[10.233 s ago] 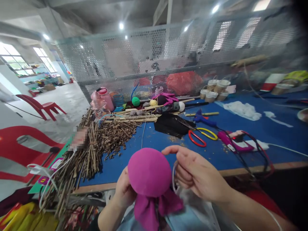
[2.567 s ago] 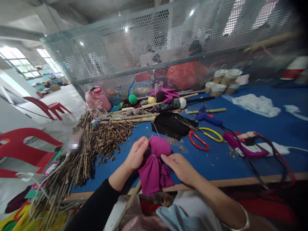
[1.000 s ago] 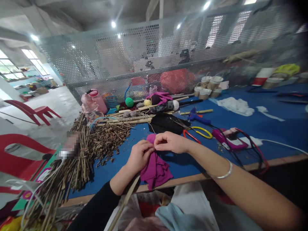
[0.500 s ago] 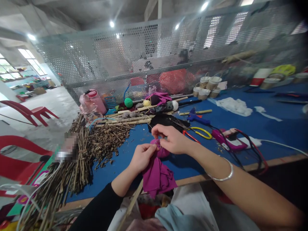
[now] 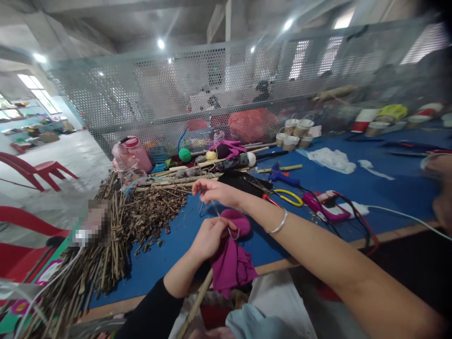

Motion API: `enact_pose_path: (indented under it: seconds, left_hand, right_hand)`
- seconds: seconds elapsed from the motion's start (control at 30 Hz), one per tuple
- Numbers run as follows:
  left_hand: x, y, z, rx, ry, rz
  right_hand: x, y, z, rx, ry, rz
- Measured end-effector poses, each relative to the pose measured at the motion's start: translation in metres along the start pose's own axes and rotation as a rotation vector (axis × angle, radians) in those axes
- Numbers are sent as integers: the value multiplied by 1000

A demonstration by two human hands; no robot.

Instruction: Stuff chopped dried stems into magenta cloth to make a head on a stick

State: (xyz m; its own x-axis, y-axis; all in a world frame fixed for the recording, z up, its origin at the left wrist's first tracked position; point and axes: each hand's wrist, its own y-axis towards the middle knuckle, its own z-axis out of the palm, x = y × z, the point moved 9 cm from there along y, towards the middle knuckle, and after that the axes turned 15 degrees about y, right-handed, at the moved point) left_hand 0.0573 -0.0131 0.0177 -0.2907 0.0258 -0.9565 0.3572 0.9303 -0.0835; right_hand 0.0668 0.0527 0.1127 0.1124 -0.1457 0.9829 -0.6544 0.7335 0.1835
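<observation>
My left hand (image 5: 209,238) pinches the gathered neck of a magenta cloth (image 5: 233,269), below its rounded, ball-like top (image 5: 237,223). Loose folds of the cloth hang under my fingers, and a wooden stick (image 5: 196,303) slants down from beneath them. A thin grey string (image 5: 216,208) runs between my hands, with a loop of it beside the cloth's neck. Up and to the left of the rounded top, my right hand (image 5: 217,192) has its fingers closed on the string. A silvery bangle circles that wrist.
Scissors with yellow handles (image 5: 287,197), a blue glue gun (image 5: 280,174) and a magenta power strip (image 5: 326,206) lie to the right. Dry sticks (image 5: 109,240) and crumbled plant bits (image 5: 155,205) cover the left. Another person's blurred hand (image 5: 441,186) shows at the right edge.
My right hand has moved from the cloth's neck up and left, drawing out the string. My left hand keeps its pinch. Another person's hand has appeared at the right edge.
</observation>
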Motion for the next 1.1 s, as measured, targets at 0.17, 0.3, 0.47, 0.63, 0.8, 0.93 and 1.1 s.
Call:
enact_pose_path:
  seconds: [0.17,0.3,0.47,0.63,0.8,0.93,1.1]
  left_hand:
    - [10,4,-7,2,-105,-66]
    - [7,1,-12,-35,-66,-54]
    - [0,-3,-12,-36,3,4]
    - [-1,-9,-28,-149,91,57]
    - [-4,-8,-32,-110,107,86]
    - [-17,-11,-38,-179,343,180]
    - [-28,-20,-36,-232,492,338]
  right_hand:
    - [29,-87,-29,-460,-602,-391]
    - [-4,-135,-13,-474,-630,-334]
    - [-30,-132,-15,-539,-551,-306]
    - [-34,-113,-13,-445,-491,-310]
    - [-34,-107,-11,-434,-476,-309]
    - [-32,-107,-11,-475,-530,-308]
    - [-31,-105,-5,-475,-638,-331]
